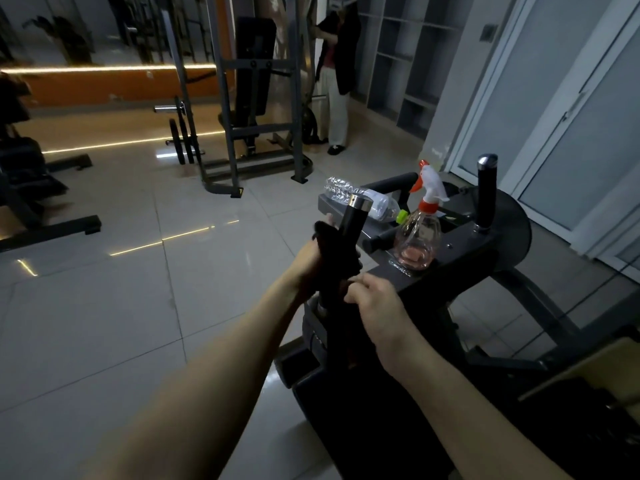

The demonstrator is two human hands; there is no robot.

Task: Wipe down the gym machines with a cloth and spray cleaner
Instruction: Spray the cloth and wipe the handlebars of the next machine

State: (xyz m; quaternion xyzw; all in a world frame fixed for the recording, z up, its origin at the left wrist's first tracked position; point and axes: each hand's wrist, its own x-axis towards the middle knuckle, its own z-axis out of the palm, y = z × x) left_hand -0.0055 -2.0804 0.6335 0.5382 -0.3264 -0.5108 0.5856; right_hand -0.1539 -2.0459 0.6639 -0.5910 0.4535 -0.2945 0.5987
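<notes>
Cloth bunched round the near upright handle of the gym machine, both hands on it.

The left hand grips the dark cloth around the handle's black shaft, below its chrome cap. The right hand, lower and just right of the handle, pinches the cloth's bottom end with curled fingers. The spray bottle, with a little pink liquid in it, stands untouched on the machine's frame, right of the handle. A clear plastic bottle lies just beyond the handle, and a second upright handle stands well to its right. The step in hand looks like wiping the grip. The next move probably calls for sliding the cloth along the shaft, then shifting to the second handle.
</notes>
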